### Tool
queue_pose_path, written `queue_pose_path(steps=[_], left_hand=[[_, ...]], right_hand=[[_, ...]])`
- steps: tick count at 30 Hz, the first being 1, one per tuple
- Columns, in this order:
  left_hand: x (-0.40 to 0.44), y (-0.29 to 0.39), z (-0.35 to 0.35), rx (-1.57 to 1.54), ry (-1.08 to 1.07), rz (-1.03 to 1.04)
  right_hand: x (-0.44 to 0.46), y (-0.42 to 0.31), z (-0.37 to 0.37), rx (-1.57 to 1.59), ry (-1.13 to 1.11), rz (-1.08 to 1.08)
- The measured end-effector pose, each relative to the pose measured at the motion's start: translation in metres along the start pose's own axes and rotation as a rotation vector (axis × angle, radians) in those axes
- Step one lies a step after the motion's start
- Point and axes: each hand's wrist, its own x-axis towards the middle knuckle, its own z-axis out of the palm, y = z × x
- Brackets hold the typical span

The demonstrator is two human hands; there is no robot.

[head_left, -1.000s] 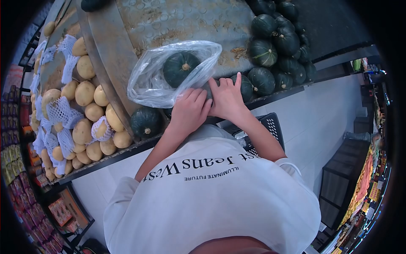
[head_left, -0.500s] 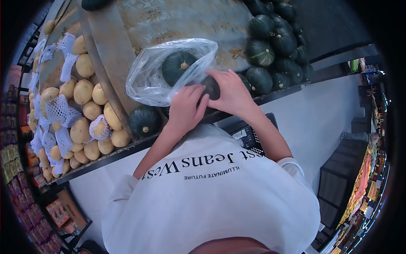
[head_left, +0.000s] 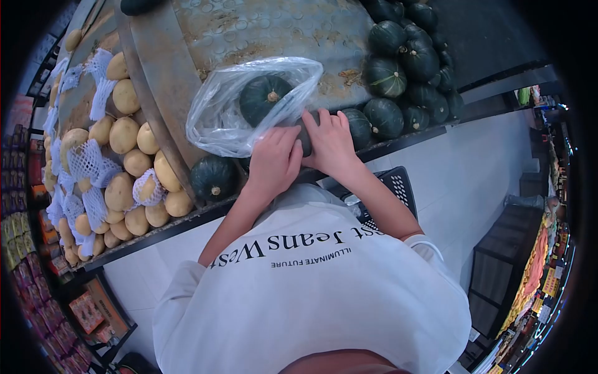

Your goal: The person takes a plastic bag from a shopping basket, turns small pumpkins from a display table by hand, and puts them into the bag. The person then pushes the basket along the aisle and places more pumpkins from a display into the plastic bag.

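Observation:
A clear plastic bag (head_left: 215, 121) lies spread on the display with a round dark green kabocha squash (head_left: 261, 103) inside it. At the bag's near right edge, my left hand (head_left: 274, 159) has its fingers closed on the plastic. My right hand (head_left: 333, 143) curls from the right over another dark green squash (head_left: 304, 138), which is mostly hidden between the two hands and partly behind the bag's edge. Whether this squash is inside the bag I cannot tell. One more kabocha (head_left: 214, 177) rests left of my left hand.
Kabocha squashes (head_left: 386, 118) are piled at the right of the display stand (head_left: 268, 31). Left of a divider (head_left: 149, 112) lie yellow melons (head_left: 124, 136), some in white foam nets (head_left: 84, 159). A black shopping basket (head_left: 395, 187) stands below the stand's front edge.
My right hand has shifted left and slightly down, closer to my left hand, over the partly hidden squash. The bag and the squash inside it have stayed in place.

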Motion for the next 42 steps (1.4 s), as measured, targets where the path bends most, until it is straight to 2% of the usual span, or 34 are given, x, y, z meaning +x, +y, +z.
queue_pose_path(steps=[8, 11, 14, 17, 23, 26, 29, 32, 35, 38, 41, 42], left_hand=[[0.0, 0.0, -0.002, 0.007, 0.027, 0.018], [-0.003, 0.002, -0.006, -0.288, 0.127, -0.142], [0.002, 0.006, -0.007, -0.367, 0.113, -0.196], [0.0, 0.003, -0.004, -0.25, 0.101, -0.122], [-0.003, 0.0, -0.007, -0.282, 0.106, -0.153], [-0.005, 0.0, -0.008, -0.341, 0.148, -0.175], [-0.01, -0.001, -0.009, -0.396, 0.143, -0.18], [-0.01, 0.008, -0.009, -0.585, 0.137, -0.25], [-0.003, 0.017, -0.002, -0.964, 0.125, -0.388], [0.011, 0.031, -0.009, -1.469, -0.037, -0.801], [0.015, 0.032, -0.021, -1.78, -0.101, -0.787], [0.014, 0.028, -0.022, -1.832, -0.092, -0.762]], right_hand=[[0.004, 0.007, -0.008, 0.155, 0.008, -0.041], [0.003, 0.008, -0.03, 0.328, 0.057, -0.006], [0.002, 0.004, -0.032, 0.326, 0.029, -0.044], [0.006, 0.001, -0.023, 0.364, -0.003, 0.015], [0.003, 0.001, -0.027, 0.361, -0.086, 0.052], [0.0, 0.003, -0.027, 0.419, -0.059, 0.051], [-0.007, 0.005, -0.042, 0.453, 0.06, 0.133], [-0.009, 0.003, -0.071, 0.591, 0.121, 0.306], [-0.013, 0.002, -0.078, 0.735, 0.277, 0.301], [-0.014, -0.005, -0.06, 0.665, 0.45, 0.117], [-0.006, -0.009, -0.041, 0.452, 0.646, -0.275], [-0.006, -0.015, -0.042, 0.437, 0.627, -0.287]])
